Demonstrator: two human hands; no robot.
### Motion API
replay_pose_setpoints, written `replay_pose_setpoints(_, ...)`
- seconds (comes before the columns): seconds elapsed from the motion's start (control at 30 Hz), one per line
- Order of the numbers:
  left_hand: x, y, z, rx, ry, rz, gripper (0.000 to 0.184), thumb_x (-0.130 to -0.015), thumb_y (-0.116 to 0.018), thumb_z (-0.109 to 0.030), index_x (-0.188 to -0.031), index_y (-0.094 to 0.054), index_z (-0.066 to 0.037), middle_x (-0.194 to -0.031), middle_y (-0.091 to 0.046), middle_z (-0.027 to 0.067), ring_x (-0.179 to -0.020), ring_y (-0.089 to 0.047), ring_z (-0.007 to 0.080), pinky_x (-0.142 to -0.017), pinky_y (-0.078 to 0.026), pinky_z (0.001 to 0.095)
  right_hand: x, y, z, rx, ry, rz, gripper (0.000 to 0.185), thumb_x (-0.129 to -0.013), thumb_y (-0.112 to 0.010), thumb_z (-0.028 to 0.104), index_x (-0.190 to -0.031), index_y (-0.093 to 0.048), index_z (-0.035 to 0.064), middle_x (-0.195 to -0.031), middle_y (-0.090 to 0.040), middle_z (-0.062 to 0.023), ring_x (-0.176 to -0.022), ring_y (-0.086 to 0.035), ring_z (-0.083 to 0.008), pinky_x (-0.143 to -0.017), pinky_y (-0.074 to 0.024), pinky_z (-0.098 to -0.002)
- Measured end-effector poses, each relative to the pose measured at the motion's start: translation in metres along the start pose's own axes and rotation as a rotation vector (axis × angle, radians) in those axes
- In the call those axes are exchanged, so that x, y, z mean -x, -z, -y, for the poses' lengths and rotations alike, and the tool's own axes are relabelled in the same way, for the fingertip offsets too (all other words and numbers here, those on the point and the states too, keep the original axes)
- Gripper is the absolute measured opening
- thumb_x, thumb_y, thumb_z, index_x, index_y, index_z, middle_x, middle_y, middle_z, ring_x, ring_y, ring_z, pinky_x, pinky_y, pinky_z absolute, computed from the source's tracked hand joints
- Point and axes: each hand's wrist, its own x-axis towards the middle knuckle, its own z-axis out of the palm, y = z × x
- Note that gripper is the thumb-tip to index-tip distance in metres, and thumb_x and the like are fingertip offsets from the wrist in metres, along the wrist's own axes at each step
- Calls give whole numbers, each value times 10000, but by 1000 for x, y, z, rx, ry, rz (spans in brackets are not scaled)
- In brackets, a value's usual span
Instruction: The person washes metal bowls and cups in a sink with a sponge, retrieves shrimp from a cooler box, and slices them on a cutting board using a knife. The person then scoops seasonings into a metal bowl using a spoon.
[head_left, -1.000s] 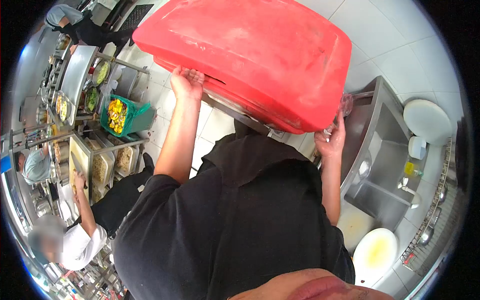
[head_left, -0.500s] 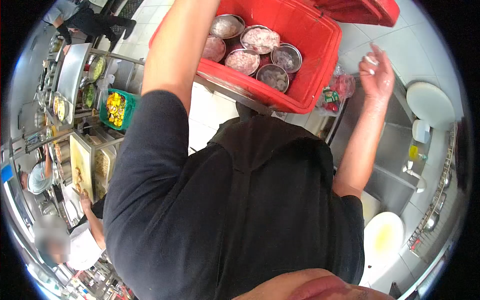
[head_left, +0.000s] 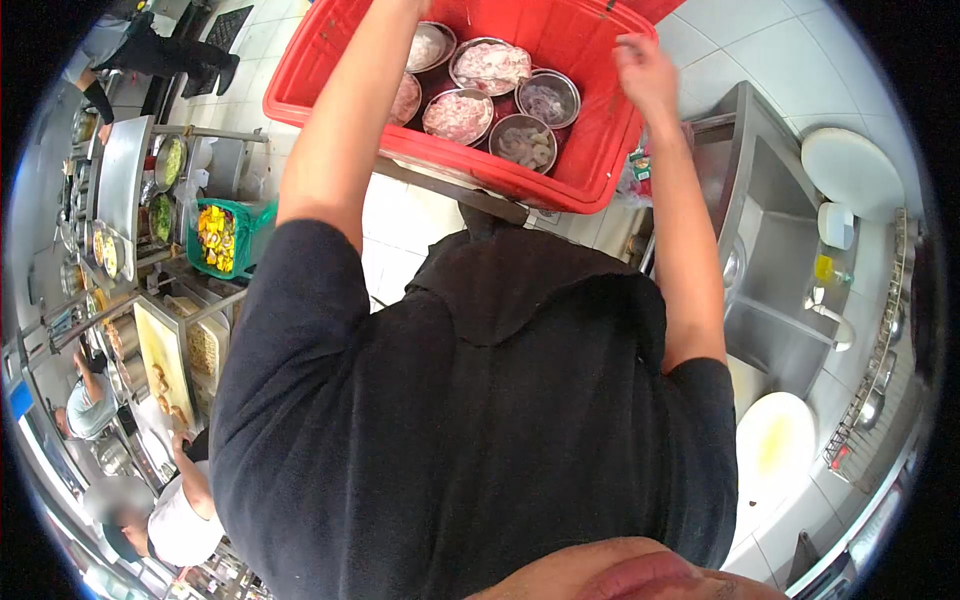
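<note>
A red cooler box (head_left: 575,195) stands in front of me, with several round metal bowls inside. A bowl of pale pink meat (head_left: 458,117) and a bowl of whitish meat (head_left: 490,66) sit near its middle. Closer to the right wall are a bowl of grey, shrimp-like pieces (head_left: 523,146) and a bowl with translucent contents (head_left: 547,101). My left hand (head_left: 405,4) reaches over the box and is mostly cut off by the top edge, its fingers hidden. Beside the right rim is my right hand (head_left: 648,75), slightly blurred, fingers loosely bent and apart, with nothing visible in them.
To the right is a steel sink (head_left: 775,255) with a tap (head_left: 835,322), a round white lid-like disc (head_left: 850,172) and a stained white oval (head_left: 775,450). On the left, a green crate (head_left: 205,262) holds yellow pieces. Beyond it, a co-worker (head_left: 185,520) stands by a cutting board (head_left: 160,350).
My right hand has swung leftward from above the sink side to the cooler's right rim. My left arm stays stretched over the box. The view has shifted slightly.
</note>
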Motion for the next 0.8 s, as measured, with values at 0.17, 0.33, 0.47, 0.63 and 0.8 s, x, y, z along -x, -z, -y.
replay_pose_setpoints(0.17,90,67,58,-199,69,-130,315,-927,-546,-179,-1186,-552,1,-1083,-626,148,-1006,-605,242,-863,-487,365,-1,-37,-29,-182,-205,-18,296,-868,-628,117,-1148,-658,25,-1097,-683,-81,-896,-664,-172,-765,-515,-265)
replay_pose_setpoints(0.33,164,96,80,-378,92,-287,241,-919,-566,-126,-1097,-625,26,-1020,-667,98,-942,-615,183,-859,-485,304,13,-3,-37,-870,-515,-226,288,-873,-617,56,-1107,-593,-110,-987,-669,-183,-854,-665,-224,-780,-563,-324)
replay_pose_setpoints(0.47,178,129,122,-765,-184,-273,225,-904,-602,-120,-1066,-657,27,-967,-693,150,-928,-638,207,-849,-494,332,52,58,-58,-913,-613,-404,212,-881,-599,5,-1059,-556,-102,-836,-641,-141,-729,-656,-225,-665,-583,-324)
replay_pose_setpoints(0.63,181,111,129,-939,-224,-209,254,-874,-543,-47,-1087,-645,45,-1060,-676,173,-985,-634,248,-900,-488,346,142,167,-149,-877,-731,-781,87,-892,-608,53,-912,-556,-14,-709,-576,-81,-644,-609,-216,-591,-556,-332)
replay_pose_setpoints(0.8,174,117,141,-1076,-225,-240,217,-894,-592,-102,-1040,-659,44,-1020,-691,169,-938,-649,251,-865,-496,347,262,305,-278,-1030,-865,-1114,197,-946,-525,141,-809,-519,0,-697,-557,-78,-689,-595,-238,-668,-541,-384)
